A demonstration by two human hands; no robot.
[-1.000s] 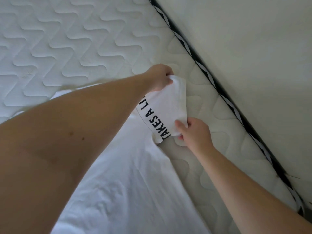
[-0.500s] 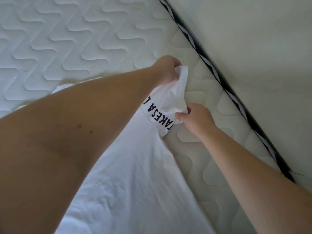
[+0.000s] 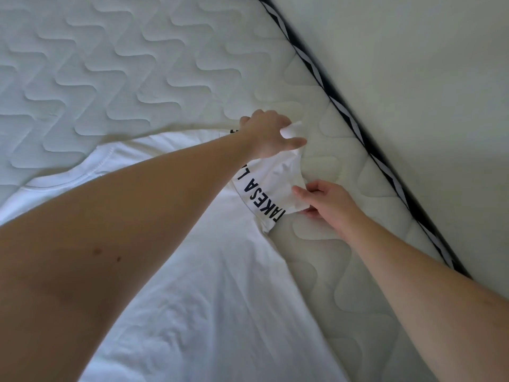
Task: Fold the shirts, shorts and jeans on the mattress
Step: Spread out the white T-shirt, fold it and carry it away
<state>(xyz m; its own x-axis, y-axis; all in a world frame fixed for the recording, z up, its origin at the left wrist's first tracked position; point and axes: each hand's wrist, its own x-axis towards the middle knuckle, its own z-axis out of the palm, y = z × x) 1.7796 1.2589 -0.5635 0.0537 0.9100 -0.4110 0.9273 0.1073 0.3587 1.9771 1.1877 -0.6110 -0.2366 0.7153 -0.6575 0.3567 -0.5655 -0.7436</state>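
Observation:
A white T-shirt (image 3: 209,293) lies flat on the quilted white mattress (image 3: 115,64), its collar toward the left. Its right sleeve (image 3: 268,186) carries black printed letters and points toward the mattress edge. My left hand (image 3: 268,136) reaches across the shirt and holds the sleeve's far corner, a bit of white cloth showing between the fingers. My right hand (image 3: 325,201) pinches the sleeve's near corner between thumb and fingers. My left forearm hides much of the shirt's upper part.
The mattress edge, trimmed with a black-and-white band (image 3: 344,111), runs diagonally at the right. Beyond it stands a pale wall (image 3: 413,78). Bare mattress stretches above and to the left of the shirt.
Both hands have drawn the sleeve outward and lower toward the mattress. My left hand's fingers have loosened, and the collar has come into sight.

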